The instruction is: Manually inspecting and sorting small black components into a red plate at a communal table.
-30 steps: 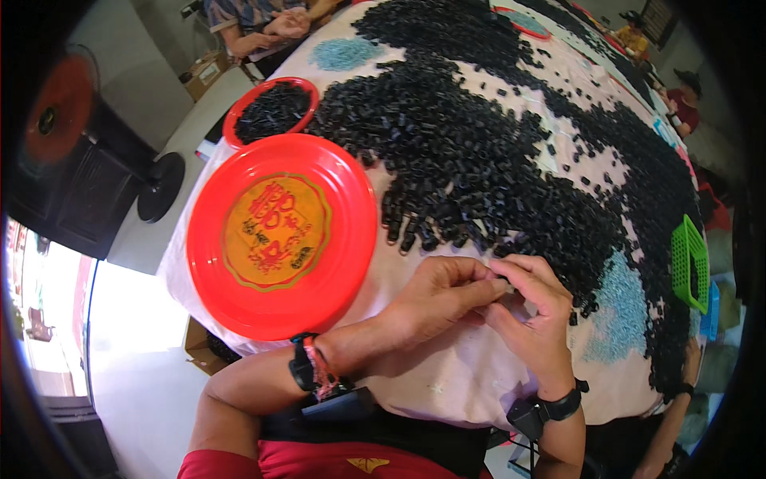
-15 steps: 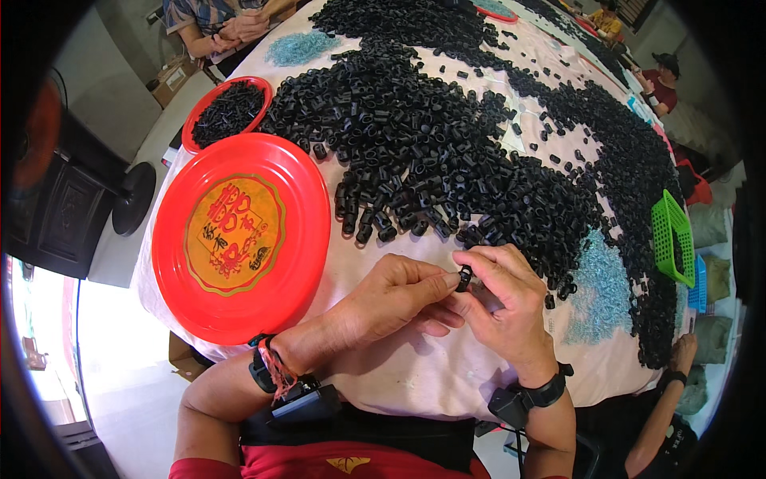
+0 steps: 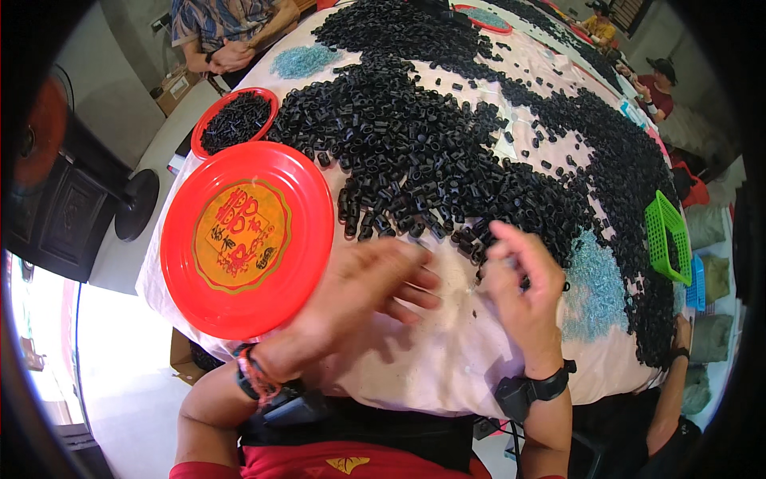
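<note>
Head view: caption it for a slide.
Left hand and right hand, apart, above pale cloth near black pieces and red tray.

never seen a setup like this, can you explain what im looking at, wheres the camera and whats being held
No machine is doing the handling here: these are a person's bare left hand and right hand. A wide fisheye camera on the person's head looks down, so straight edges bend near the rim.

On the pinkish-white cloth lies a large heap of small black hollow pieces. At left sits a round red tray with an orange centre; beyond it, a smaller round red dish of thin black pieces. At right is a pile of tiny pale-blue pieces.

Both hands are blurred. The left hand is open, nothing visible in it; whether the right hand holds anything, I can't tell.
</note>
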The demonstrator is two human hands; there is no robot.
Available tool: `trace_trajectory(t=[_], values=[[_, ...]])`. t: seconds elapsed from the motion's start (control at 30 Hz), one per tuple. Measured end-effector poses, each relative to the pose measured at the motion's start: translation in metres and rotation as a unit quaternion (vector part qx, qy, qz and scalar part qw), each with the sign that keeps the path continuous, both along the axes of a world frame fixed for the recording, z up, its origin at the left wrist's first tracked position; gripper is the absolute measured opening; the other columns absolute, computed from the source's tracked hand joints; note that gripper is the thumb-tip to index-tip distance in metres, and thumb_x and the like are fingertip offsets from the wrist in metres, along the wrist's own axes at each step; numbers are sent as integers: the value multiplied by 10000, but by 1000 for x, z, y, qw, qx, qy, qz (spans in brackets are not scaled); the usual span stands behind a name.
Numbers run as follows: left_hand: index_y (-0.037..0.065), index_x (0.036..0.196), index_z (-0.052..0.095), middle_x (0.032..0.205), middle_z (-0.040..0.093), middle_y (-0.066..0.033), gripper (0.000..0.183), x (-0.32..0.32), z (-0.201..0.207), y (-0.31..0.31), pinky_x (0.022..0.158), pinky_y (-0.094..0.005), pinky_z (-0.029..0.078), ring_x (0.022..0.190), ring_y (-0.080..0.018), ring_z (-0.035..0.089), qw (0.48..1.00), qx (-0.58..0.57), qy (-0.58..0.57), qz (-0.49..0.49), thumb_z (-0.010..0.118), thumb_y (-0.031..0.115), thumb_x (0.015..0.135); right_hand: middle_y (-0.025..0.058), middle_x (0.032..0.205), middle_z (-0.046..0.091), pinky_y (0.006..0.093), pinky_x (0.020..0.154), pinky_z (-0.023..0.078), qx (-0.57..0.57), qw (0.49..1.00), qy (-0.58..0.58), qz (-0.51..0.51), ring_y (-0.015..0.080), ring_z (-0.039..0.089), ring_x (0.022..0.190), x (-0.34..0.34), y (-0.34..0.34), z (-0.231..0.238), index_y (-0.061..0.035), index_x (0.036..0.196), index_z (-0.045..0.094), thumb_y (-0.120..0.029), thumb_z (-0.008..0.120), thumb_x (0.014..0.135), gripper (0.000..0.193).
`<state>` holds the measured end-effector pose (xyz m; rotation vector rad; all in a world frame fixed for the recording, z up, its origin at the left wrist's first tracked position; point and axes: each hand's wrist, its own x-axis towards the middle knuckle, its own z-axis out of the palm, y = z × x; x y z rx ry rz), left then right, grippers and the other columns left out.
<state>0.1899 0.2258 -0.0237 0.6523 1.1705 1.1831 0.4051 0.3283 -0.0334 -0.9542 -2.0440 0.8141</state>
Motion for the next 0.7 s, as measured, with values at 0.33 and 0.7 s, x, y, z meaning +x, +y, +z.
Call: trace_trajectory(t=[0.33,0.7], values=[[-102,1275,551,1058,737,-133,400,-127,-32,-68,689,-221,643,870,-174,752,849,44,-422,316,507,260,1110,106,863,654,406,704,526,149,983,-105,-8,306,650,819,7,13,-10,-50,1044,755,-78,715,890,161],[0,1250,657,981,688,-52,332,-23,-4,-18,693,-284,549,813,-113,679,990,38,124,-48,610,263,1053,89,893,693,391,709,548,90,972,-178,125,291,683,811,20,6,8,-70,1014,776,-95,727,868,156]])
